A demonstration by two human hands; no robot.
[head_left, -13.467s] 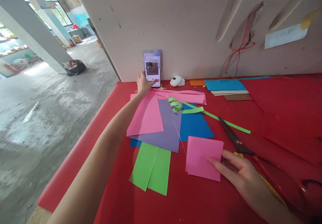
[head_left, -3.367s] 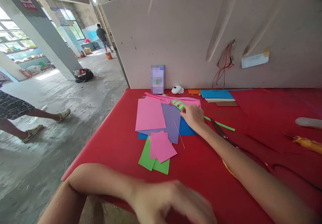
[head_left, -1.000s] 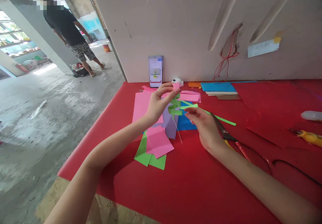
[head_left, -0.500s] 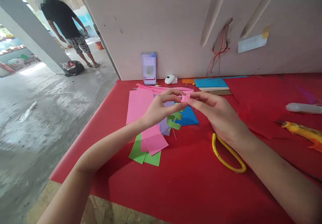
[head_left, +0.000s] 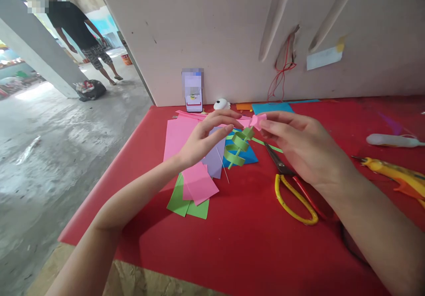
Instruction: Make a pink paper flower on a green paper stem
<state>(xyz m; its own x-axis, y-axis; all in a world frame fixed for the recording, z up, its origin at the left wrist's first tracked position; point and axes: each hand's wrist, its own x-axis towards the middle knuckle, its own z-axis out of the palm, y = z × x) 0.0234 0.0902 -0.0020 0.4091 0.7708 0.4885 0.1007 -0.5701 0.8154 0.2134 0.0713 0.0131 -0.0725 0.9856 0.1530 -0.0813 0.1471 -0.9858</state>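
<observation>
Head view. Gripping with right hand (head_left: 299, 147): thumb and fingertips closed tight on one small folded pink paper piece (head_left: 258, 121), held up off the red table (head_left: 232, 243). Hanging just below that pinch: one green paper strip (head_left: 237, 147), thin, matte, curled into loose loops. Just left of the pinch, left hand (head_left: 202, 141), thumb and forefinger parted, nothing clamped between them; contact with the pink piece not resolvable.

Under the grip, flat matte sheets with straight-cut edges, overlapping: one large pink sheet (head_left: 175, 136), one lilac sheet (head_left: 212, 158), one blue sheet (head_left: 247, 154), one folded pink square (head_left: 199, 183), green sheets (head_left: 186, 203) lowest, count unclear. Below-right of the grip, one pair of scissors (head_left: 292, 189), yellow loop handles, blades slightly parted. Far right, one yellow glue gun (head_left: 395, 176). Beyond the grip, one phone (head_left: 192, 90) upright against the white board.

Bare red cloth near side of the grip, down to the table edge; left edge close beside the sheets.
</observation>
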